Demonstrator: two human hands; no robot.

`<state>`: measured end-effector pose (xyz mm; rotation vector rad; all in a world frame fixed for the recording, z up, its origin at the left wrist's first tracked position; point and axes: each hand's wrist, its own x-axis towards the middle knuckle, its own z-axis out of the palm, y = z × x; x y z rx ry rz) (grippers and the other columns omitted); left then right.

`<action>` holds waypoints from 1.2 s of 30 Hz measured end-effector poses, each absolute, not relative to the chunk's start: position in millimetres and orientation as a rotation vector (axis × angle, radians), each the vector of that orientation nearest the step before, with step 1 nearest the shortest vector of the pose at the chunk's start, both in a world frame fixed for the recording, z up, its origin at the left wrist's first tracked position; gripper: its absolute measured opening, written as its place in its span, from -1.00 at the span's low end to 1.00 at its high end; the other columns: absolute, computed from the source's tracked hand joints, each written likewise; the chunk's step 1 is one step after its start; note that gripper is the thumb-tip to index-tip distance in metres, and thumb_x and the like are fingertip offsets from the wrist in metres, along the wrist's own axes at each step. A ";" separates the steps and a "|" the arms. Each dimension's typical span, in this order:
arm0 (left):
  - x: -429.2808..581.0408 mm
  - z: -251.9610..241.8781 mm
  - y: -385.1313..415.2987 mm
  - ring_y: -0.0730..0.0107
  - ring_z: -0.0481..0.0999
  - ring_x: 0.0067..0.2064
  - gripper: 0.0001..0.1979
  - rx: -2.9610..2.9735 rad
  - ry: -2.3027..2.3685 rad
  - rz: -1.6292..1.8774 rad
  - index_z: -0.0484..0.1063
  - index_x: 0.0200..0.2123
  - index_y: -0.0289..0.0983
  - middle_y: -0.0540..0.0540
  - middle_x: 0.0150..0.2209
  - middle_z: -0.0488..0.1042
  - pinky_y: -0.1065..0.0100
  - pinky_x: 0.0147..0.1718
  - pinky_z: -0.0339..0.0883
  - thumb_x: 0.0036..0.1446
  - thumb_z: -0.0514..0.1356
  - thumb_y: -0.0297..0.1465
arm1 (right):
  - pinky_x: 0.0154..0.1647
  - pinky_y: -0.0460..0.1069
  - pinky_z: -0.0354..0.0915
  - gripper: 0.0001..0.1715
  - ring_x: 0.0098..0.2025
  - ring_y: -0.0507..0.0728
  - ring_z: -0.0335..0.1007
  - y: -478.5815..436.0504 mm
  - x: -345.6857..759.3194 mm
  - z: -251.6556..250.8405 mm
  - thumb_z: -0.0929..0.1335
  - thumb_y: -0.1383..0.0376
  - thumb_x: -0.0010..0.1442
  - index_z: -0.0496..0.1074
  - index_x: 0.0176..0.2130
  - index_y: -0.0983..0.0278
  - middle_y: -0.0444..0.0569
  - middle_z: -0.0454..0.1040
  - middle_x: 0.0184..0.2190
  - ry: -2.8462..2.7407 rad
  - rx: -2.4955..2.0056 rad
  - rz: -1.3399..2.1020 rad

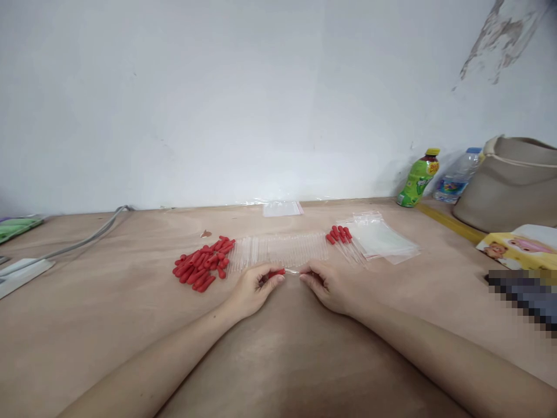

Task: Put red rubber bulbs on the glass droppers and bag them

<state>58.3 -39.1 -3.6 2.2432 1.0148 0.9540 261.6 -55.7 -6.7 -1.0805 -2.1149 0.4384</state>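
My left hand [255, 285] is closed in a pinch on a red rubber bulb [277, 272]. My right hand [327, 284] pinches the clear glass tube [294, 271] that meets that bulb between the two hands. Just beyond my fingers lies a row of clear glass tubes [278, 249]. A heap of loose red bulbs [203, 263] lies to the left of it. Several droppers with red bulbs fitted [342, 237] lie to the right.
A stack of clear zip bags [378, 238] lies right of the droppers, one more bag [282, 208] by the wall. A green bottle [418, 177], a water bottle [456, 175], a beige bag [511, 184] and a tissue pack [520, 247] stand at right. A grey cable [82, 239] runs at left.
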 end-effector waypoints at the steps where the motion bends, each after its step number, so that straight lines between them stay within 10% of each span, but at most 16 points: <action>1: 57.9 -3.6 -38.8 0.44 0.39 -0.36 -0.83 2.251 0.997 0.967 0.40 -0.28 -0.28 -0.04 -0.37 0.44 0.44 -0.37 0.25 0.13 0.06 -0.36 | -0.38 -0.10 0.19 -0.82 -0.41 0.00 0.29 -54.6 262.3 -8.1 0.18 0.32 0.17 0.33 -0.36 0.26 -0.13 0.41 -0.47 -2.112 -1.071 0.461; 36: 55.8 -3.2 -42.2 0.38 0.48 -0.34 -0.82 2.322 1.015 1.010 0.47 -0.28 -0.26 -0.07 -0.34 0.52 0.39 -0.34 0.34 0.08 0.12 -0.35 | -0.43 -0.12 0.15 -0.77 -0.43 0.02 0.30 -55.6 266.5 1.4 0.17 0.32 0.18 0.39 -0.35 0.27 -0.05 0.41 -0.47 -2.309 -0.998 0.001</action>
